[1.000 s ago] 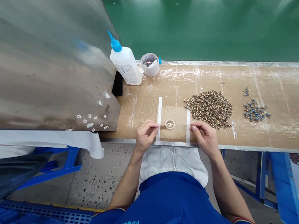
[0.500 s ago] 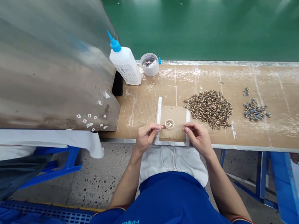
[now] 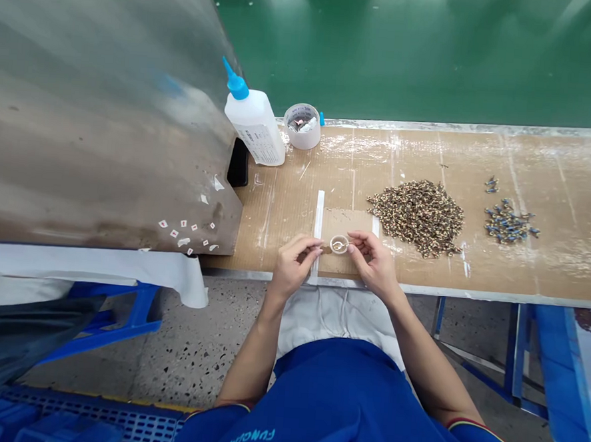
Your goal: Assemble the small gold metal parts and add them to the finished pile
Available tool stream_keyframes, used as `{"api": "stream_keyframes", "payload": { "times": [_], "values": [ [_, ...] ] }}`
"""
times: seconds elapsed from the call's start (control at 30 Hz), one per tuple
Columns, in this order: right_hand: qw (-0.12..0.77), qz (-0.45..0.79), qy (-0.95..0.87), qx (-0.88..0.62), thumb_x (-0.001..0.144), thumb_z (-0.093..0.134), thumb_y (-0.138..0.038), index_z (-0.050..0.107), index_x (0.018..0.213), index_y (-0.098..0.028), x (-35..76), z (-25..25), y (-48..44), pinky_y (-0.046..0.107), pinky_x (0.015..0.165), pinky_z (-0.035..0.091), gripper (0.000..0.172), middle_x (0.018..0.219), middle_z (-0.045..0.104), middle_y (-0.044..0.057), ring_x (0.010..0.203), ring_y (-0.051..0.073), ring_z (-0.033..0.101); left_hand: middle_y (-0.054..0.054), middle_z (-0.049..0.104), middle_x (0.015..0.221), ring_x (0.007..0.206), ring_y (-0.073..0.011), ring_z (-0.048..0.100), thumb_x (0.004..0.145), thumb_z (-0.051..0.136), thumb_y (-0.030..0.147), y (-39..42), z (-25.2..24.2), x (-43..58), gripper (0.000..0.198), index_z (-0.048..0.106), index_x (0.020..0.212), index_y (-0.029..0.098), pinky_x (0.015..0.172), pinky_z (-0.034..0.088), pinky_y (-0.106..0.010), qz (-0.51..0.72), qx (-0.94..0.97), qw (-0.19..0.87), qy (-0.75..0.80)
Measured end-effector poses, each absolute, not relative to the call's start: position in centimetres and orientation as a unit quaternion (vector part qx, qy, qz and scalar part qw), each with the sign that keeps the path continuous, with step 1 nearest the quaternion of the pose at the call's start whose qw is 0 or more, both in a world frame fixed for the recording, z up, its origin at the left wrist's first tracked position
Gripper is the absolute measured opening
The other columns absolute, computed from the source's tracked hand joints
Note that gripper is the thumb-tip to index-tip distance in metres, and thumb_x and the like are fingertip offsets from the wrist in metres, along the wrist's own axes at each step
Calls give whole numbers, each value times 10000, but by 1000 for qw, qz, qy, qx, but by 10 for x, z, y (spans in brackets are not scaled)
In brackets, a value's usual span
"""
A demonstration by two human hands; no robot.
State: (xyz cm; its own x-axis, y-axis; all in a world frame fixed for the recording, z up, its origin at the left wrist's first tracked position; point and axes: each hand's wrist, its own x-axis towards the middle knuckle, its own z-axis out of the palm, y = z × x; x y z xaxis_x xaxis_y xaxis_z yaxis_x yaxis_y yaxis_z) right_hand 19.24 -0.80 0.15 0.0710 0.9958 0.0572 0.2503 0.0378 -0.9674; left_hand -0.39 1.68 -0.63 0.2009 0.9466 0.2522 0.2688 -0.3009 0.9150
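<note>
A small round clear cup (image 3: 338, 251) with something pale and shiny in it rests on a cardboard pad (image 3: 345, 267) in front of me. Just left of the cup, my left hand (image 3: 296, 261) pinches a small brown piece (image 3: 326, 249) between thumb and fingertips. At the cup's right rim, my right hand (image 3: 375, 266) has thumb and finger closed around what looks like a thin pale stick (image 3: 348, 244) that reaches into the cup. A heap of small brass-coloured metal parts (image 3: 418, 218) lies to the right of the pad.
A smaller pile of blue-tipped parts (image 3: 510, 222) lies farther right. At the back left stand a white bottle with a blue nozzle (image 3: 256, 128) and a tape roll (image 3: 303, 138) holding scraps. A metal panel (image 3: 106, 123) borders the left; a green belt (image 3: 410, 54) runs behind.
My right hand has moved left, from beside the pad's right strip to the cup's rim. My left hand stays by the cup with the brown piece.
</note>
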Motion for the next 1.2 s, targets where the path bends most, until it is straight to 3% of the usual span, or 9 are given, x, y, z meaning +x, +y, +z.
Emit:
{"api": "stream_keyframes", "payload": {
  "times": [0.1, 0.2, 0.43, 0.6, 0.77, 0.9, 1.1, 1.2],
  "values": [
    [465, 394, -552, -568, 935, 603, -424, 658, 1062, -223, 194, -1, -7, 314, 631, 543, 245, 827, 692, 45, 677, 175, 625, -104, 710, 1114, 1033, -194, 690, 930, 637, 291, 23, -8, -7, 196, 722, 1079, 196, 889, 586, -328, 457, 661, 391, 449],
    [468, 394, -553, -566, 931, 602, -411, 659, 1060, -223, 195, -4, -8, 319, 639, 545, 235, 826, 698, 47, 682, 180, 629, -103, 696, 1224, 1200, -223, 643, 951, 603, 275, 28, -2, -20, 207, 704, 1119, 209, 1065, 518, -424, 453, 670, 366, 460],
    [486, 385, -538, -570, 937, 597, -418, 664, 1020, -230, 195, -6, -8, 329, 661, 555, 216, 859, 715, 60, 744, 198, 664, -60, 727, 1093, 1047, -208, 680, 960, 601, 241, 0, 19, -63, 151, 721, 1051, 227, 945, 554, -378, 372, 736, 240, 512],
    [490, 366, -550, -569, 937, 598, -381, 672, 999, -228, 193, -6, -9, 321, 654, 557, 181, 859, 724, 58, 736, 195, 667, -63, 675, 1070, 996, -208, 662, 930, 669, 294, -21, 20, -55, 167, 674, 1078, 218, 810, 565, -317, 305, 761, 261, 510],
    [493, 349, -566, -561, 932, 598, -347, 682, 976, -216, 193, -5, -10, 294, 605, 541, 162, 814, 727, 44, 673, 175, 653, -43, 618, 993, 932, -194, 631, 907, 638, 134, -17, 20, -35, 69, 626, 949, 187, 825, 526, -328, 228, 770, 250, 542],
    [486, 346, -573, -562, 942, 582, -354, 682, 970, -218, 193, -4, -10, 300, 612, 545, 172, 826, 730, 49, 691, 182, 660, -31, 602, 920, 831, -171, 600, 928, 560, 87, -7, 25, -32, 115, 586, 862, 177, 762, 491, -301, 186, 798, 248, 517],
    [491, 347, -567, -563, 930, 596, -348, 675, 982, -213, 194, -6, -9, 298, 609, 550, 164, 826, 732, 52, 694, 180, 667, -12, 652, 796, 719, -151, 614, 953, 535, 124, 7, 30, -39, 126, 577, 848, 179, 673, 479, -256, 247, 782, 265, 508],
    [491, 348, -566, -563, 925, 605, -343, 682, 989, -209, 194, -6, -8, 293, 603, 548, 167, 819, 734, 52, 689, 177, 668, -22, 697, 845, 731, -147, 642, 942, 547, 120, 8, 29, -36, 103, 636, 954, 171, 688, 506, -250, 278, 765, 281, 508]
  ]
}}
